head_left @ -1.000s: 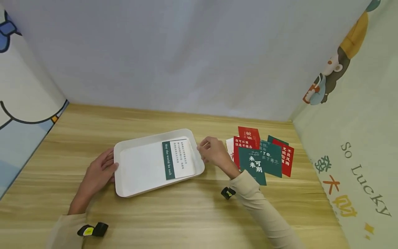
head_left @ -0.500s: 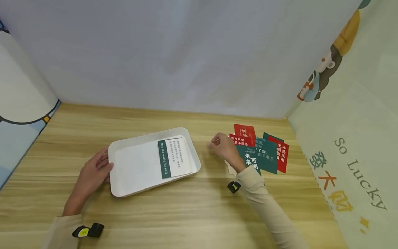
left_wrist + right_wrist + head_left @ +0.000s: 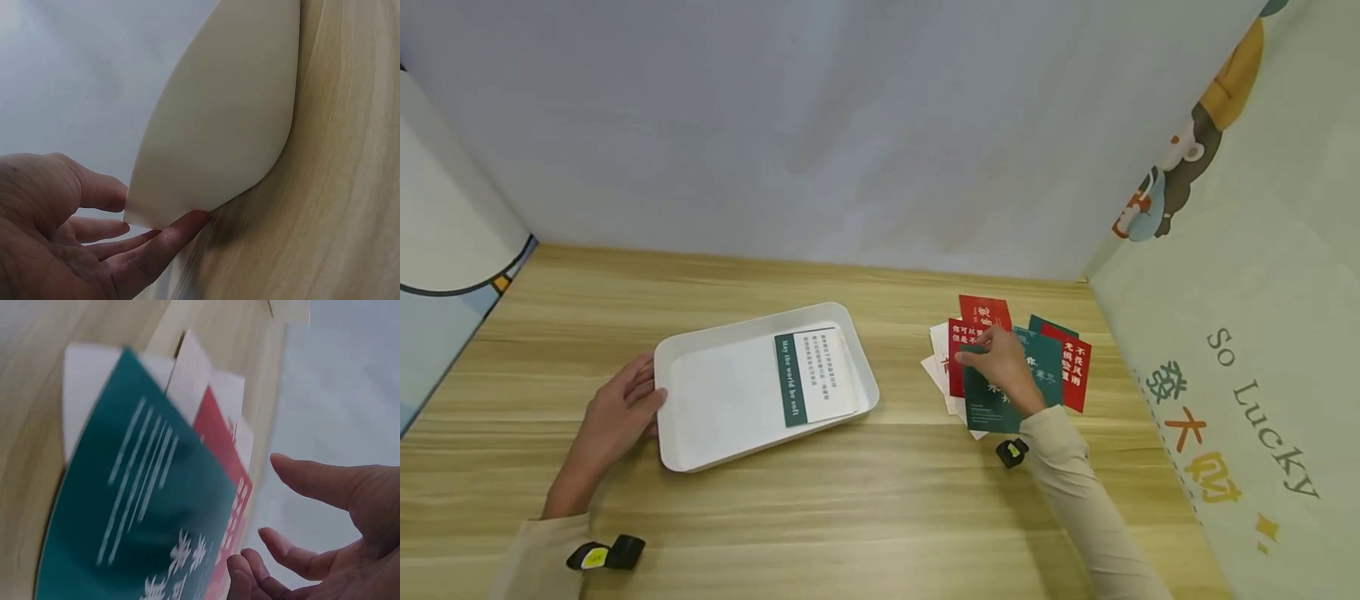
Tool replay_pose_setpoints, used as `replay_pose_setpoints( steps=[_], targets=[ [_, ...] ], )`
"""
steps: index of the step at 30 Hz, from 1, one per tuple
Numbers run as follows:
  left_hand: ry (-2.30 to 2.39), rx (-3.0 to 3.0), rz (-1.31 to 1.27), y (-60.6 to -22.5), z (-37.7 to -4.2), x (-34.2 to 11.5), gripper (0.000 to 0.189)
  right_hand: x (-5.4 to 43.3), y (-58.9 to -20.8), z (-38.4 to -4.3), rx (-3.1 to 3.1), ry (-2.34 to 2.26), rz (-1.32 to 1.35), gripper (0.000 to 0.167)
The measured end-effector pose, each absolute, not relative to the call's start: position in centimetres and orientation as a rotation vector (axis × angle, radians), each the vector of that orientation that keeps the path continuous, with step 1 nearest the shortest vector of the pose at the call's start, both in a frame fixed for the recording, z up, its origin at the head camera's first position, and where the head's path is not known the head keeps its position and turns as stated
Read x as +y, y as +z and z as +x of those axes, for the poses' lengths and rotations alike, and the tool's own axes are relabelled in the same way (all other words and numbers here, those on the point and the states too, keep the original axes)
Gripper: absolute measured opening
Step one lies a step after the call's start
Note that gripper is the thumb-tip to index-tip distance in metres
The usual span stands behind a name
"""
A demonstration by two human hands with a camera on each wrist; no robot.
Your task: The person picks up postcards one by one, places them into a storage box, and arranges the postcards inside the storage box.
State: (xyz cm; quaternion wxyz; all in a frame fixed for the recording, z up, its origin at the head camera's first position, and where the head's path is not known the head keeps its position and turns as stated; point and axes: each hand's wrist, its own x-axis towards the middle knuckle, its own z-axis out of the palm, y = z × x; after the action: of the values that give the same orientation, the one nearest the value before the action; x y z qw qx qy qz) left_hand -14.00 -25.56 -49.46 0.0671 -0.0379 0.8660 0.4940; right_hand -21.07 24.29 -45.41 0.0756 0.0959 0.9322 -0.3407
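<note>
A white tray (image 3: pixel 718 400) lies on the wooden table. At its left end, my left hand (image 3: pixel 619 417) holds the wall, thumb at the rim and fingers on the outside; the left wrist view shows this grip on the tray wall (image 3: pixel 212 125) close up. Inside the tray, toward the right, is a small stack of cards (image 3: pixel 823 375), the top one white with a green band. My right hand (image 3: pixel 1003 367) is over a spread of cards, above a green card (image 3: pixel 988 417). In the right wrist view its thumb and fingers are apart beside the green card (image 3: pixel 131 481), holding nothing.
Around the green card lie red cards (image 3: pixel 1077 375), another green card (image 3: pixel 1048 354) and pale cards (image 3: pixel 943 379), overlapping. A pale curtain (image 3: pixel 812 142) stands behind the table (image 3: pixel 820 517), and a printed sheet (image 3: pixel 1240 333) hangs on the right.
My right hand has moved from the tray's right end rightward to over the spread cards. The left hand stays at the tray. The whole view has shifted slightly.
</note>
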Motion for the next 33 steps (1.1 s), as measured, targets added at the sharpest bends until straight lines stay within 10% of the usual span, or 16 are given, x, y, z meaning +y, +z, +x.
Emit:
replay_pose_setpoints(
  steps=[33],
  targets=[
    [1.493, 2.617, -0.084, -50.1, -14.3, -25.8, 0.067, 29.2, -48.1, -21.7, 2.802, -0.838, 0.513, 0.056]
  ],
)
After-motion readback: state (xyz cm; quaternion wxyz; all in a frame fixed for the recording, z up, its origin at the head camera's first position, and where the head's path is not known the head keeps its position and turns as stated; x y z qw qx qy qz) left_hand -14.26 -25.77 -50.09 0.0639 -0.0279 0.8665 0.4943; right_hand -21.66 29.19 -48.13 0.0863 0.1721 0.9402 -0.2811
